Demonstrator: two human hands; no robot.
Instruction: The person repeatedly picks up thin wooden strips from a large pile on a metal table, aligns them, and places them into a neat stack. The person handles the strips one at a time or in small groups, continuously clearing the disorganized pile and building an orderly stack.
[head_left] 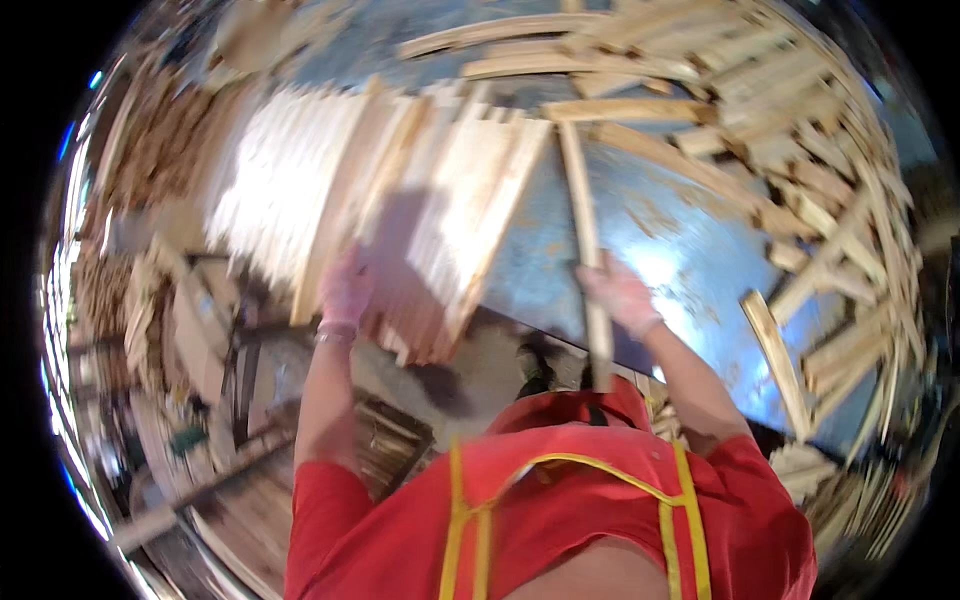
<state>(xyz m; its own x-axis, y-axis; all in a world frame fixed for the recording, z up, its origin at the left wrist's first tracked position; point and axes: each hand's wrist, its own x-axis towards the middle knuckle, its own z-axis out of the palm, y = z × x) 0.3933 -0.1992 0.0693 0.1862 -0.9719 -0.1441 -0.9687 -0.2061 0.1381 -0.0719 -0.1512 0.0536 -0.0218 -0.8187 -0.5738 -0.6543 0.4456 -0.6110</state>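
My right hand (622, 292) is closed on a long narrow wooden strip (579, 190). The strip runs lengthwise over the blue metal tabletop (680, 225), its near end by my waist. My left hand (346, 288) is at the near left part of a row of pale wooden strips (465, 210) laid side by side. Motion blurs its fingers, so whether it grips a strip is unclear. Both hands look pale pink, perhaps in thin gloves, with a band at the left wrist. The row's near ends stick out past the table edge.
Loose wooden pieces (760, 130) are heaped across the far right. A short board (776, 360) lies at the table's right. Darker strips (165, 150) are stacked far left. Below them stands a metal frame (240, 370) with wood pieces around it. Wood lies on the floor, lower left.
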